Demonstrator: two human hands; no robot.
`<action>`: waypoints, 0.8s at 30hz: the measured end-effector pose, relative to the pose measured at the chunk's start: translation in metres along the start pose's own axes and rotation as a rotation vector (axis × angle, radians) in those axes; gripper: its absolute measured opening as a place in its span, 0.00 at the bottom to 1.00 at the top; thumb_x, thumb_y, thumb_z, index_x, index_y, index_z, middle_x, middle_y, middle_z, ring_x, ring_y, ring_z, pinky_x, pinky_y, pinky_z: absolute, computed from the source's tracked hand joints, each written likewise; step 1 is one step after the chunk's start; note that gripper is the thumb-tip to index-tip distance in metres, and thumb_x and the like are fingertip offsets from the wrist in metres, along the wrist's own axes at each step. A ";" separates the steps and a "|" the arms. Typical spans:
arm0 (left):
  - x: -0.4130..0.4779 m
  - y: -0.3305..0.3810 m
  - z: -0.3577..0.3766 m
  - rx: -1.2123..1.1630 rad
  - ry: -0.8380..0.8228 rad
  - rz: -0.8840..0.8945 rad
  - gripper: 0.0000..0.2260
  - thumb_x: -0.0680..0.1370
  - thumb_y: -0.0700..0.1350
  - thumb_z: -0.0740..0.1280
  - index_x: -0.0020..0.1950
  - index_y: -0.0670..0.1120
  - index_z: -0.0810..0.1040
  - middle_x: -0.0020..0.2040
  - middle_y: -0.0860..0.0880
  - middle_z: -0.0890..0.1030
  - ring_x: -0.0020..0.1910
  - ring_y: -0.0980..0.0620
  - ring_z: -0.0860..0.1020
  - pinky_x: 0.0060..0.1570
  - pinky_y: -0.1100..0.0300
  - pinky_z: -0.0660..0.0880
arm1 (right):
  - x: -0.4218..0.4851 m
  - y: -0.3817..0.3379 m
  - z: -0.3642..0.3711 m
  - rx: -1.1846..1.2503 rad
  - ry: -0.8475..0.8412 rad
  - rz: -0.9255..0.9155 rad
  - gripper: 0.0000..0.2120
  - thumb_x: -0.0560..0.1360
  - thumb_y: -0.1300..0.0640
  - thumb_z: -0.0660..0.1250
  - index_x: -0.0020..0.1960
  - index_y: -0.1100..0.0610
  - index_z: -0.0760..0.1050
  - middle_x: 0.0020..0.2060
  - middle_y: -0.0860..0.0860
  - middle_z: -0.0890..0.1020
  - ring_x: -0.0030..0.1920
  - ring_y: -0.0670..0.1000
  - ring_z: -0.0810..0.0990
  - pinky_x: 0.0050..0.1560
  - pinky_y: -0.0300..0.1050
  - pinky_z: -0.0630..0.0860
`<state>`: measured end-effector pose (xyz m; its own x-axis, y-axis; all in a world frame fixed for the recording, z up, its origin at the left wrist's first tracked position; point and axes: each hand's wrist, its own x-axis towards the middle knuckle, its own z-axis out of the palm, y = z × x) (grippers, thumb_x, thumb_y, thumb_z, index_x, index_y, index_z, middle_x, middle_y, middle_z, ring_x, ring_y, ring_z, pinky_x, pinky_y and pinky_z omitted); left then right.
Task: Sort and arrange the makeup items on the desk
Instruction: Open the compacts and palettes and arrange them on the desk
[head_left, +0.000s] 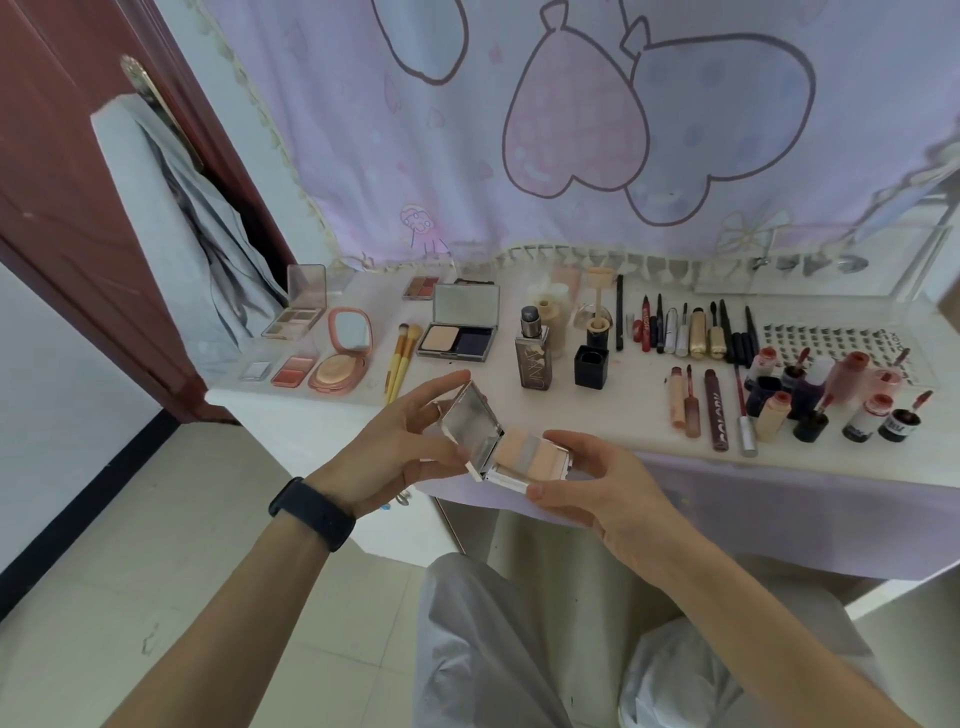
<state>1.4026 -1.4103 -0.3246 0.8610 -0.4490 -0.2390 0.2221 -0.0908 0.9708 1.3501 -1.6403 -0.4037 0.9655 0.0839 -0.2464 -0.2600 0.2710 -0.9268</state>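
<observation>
A silver square compact palette (511, 449) with pale peach pans is held open in front of the desk's near edge. My left hand (410, 436) grips its mirrored lid, and my right hand (587, 478) holds the base from the right. On the white desk (597, 415) lie other open palettes: a pink round powder compact (340, 358), a grey two-pan compact (460, 327) and a pale eyeshadow palette (296, 306).
Two yellow brushes (400, 358) lie left of centre. A foundation bottle (532, 353) and a black cube bottle (591, 366) stand mid-desk. Pencils, mascaras, lip glosses and small bottles (810, 400) crowd the right side beside a lash tray (831, 343). A purple curtain hangs behind.
</observation>
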 end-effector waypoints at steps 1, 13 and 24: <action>-0.001 -0.001 -0.002 -0.003 -0.001 -0.008 0.37 0.65 0.34 0.74 0.71 0.56 0.73 0.57 0.47 0.81 0.42 0.49 0.84 0.53 0.50 0.81 | 0.001 0.000 0.001 0.015 0.004 0.018 0.31 0.63 0.72 0.80 0.61 0.52 0.79 0.59 0.52 0.82 0.49 0.46 0.86 0.46 0.42 0.83; -0.003 -0.008 0.006 0.248 -0.019 -0.021 0.35 0.61 0.47 0.80 0.68 0.54 0.74 0.63 0.48 0.79 0.62 0.45 0.79 0.66 0.44 0.74 | -0.001 -0.017 0.026 0.060 0.014 0.238 0.18 0.72 0.54 0.77 0.58 0.59 0.79 0.46 0.58 0.85 0.36 0.54 0.86 0.31 0.45 0.81; 0.000 -0.012 -0.005 -0.026 -0.028 -0.042 0.28 0.68 0.37 0.76 0.67 0.47 0.76 0.64 0.41 0.79 0.63 0.41 0.79 0.58 0.51 0.79 | 0.001 -0.023 0.028 0.177 -0.044 0.288 0.09 0.76 0.66 0.71 0.55 0.69 0.80 0.43 0.63 0.85 0.36 0.56 0.86 0.34 0.44 0.84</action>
<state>1.4022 -1.4045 -0.3364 0.8372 -0.4703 -0.2789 0.2703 -0.0874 0.9588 1.3564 -1.6194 -0.3743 0.8517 0.2213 -0.4749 -0.5236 0.3925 -0.7562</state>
